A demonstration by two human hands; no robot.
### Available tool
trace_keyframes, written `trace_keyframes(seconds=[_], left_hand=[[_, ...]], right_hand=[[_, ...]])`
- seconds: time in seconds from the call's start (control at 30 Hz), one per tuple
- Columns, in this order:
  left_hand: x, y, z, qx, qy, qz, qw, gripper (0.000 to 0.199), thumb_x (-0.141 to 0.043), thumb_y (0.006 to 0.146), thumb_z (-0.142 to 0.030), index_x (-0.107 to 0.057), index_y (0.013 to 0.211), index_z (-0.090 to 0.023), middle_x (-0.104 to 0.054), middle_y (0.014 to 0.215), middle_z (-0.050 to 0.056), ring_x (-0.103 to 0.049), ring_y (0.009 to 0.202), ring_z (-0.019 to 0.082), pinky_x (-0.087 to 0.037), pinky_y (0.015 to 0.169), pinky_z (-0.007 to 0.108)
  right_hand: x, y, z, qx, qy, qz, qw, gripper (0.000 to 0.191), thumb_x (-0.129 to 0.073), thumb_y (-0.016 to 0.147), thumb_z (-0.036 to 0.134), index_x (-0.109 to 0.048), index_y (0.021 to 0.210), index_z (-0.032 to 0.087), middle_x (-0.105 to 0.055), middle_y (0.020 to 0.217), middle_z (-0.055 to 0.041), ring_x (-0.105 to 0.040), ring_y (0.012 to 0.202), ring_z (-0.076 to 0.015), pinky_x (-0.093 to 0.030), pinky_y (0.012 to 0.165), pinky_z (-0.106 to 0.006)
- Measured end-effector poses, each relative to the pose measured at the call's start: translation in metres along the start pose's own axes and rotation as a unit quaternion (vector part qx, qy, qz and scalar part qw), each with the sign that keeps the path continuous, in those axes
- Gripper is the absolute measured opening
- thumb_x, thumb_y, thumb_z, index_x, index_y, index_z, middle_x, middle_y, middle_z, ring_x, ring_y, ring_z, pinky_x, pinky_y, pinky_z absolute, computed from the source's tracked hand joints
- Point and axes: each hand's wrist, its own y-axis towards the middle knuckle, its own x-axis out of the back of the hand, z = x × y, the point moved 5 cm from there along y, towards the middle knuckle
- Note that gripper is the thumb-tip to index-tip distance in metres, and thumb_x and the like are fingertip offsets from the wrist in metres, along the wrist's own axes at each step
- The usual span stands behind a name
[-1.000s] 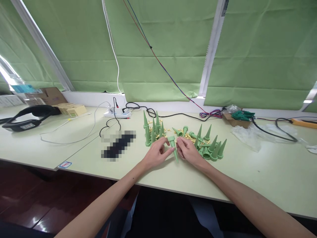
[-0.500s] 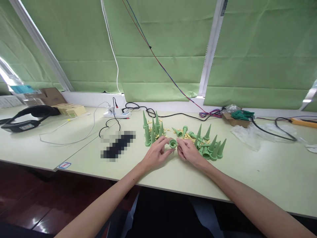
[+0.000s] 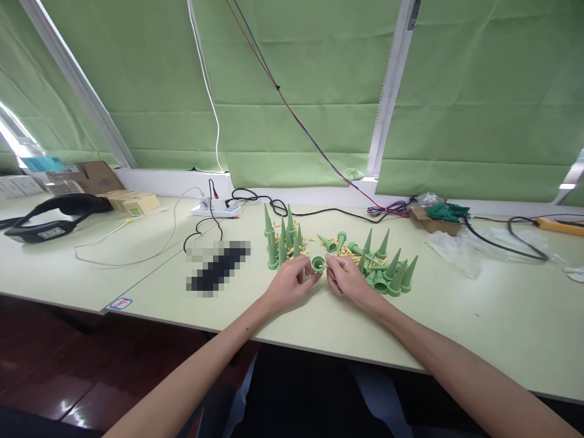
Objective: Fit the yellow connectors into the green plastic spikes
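A hollow green plastic spike (image 3: pixel 318 264) is held between my left thumb and fingers, its round open end turned up toward me. My left hand (image 3: pixel 292 281) curls around its left side. My right hand (image 3: pixel 343 275) is closed in a pinch against the right side of its rim; whatever those fingertips hold is hidden. Left of my hands, several green spikes (image 3: pixel 281 246) stand point up among small yellow pieces (image 3: pixel 305 239). On the right, beyond my right hand, more green spikes (image 3: pixel 393 274) stand or lie in a pile with yellow pieces (image 3: pixel 354 249) among them.
A power strip (image 3: pixel 214 208) with cables lies at the back of the table (image 3: pixel 456 328). Farther left are a black headset (image 3: pixel 50 222) and small boxes (image 3: pixel 132 202). Back right hold a cardboard box (image 3: pixel 435 220) and plastic bags (image 3: pixel 456 249). A dark pixelated patch (image 3: pixel 219 267) covers something left.
My left fingers have shifted slightly around the spike, the index finger now more bent. My right hand keeps its place at the rim. The view moves very slightly.
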Motion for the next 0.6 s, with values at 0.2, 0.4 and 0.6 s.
trace_keyframes(seconds=[0.2, 0.4, 0.6], left_hand=[[0.0, 0.001, -0.004, 0.01, -0.012, 0.039, 0.999, 0.028, -0.053, 0.088, -0.033, -0.057, 0.066, -0.016, -0.054, 0.064, -0.002, -0.041, 0.052, 0.008, -0.032, 0.053, 0.024], [0.001, 0.0, 0.002, 0.052, -0.093, 0.059, 0.993, 0.055, -0.026, 0.099, -0.038, -0.069, 0.074, -0.015, -0.056, 0.058, 0.001, -0.051, 0.059, 0.013, -0.041, 0.063, 0.026], [-0.002, -0.001, 0.008, 0.103, -0.134, 0.072, 0.983, 0.071, -0.021, 0.099, -0.054, -0.071, 0.067, -0.015, -0.053, 0.049, 0.002, -0.052, 0.055, 0.015, -0.042, 0.062, 0.028]], right_hand=[[0.001, 0.001, -0.002, -0.003, 0.006, -0.006, 1.0, 0.058, -0.038, 0.097, 0.051, -0.036, 0.047, 0.022, -0.039, 0.034, 0.0036, -0.033, 0.031, -0.0086, -0.031, 0.04, -0.025], [0.0, 0.001, -0.002, -0.006, 0.008, 0.001, 1.0, 0.055, -0.04, 0.097, 0.051, -0.038, 0.05, 0.022, -0.039, 0.033, 0.0049, -0.032, 0.03, -0.0083, -0.029, 0.039, -0.024], [-0.001, 0.001, -0.003, -0.004, -0.005, 0.014, 1.0, 0.053, -0.039, 0.098, 0.048, -0.038, 0.053, 0.021, -0.039, 0.034, 0.0059, -0.033, 0.031, -0.0078, -0.03, 0.039, -0.023]])
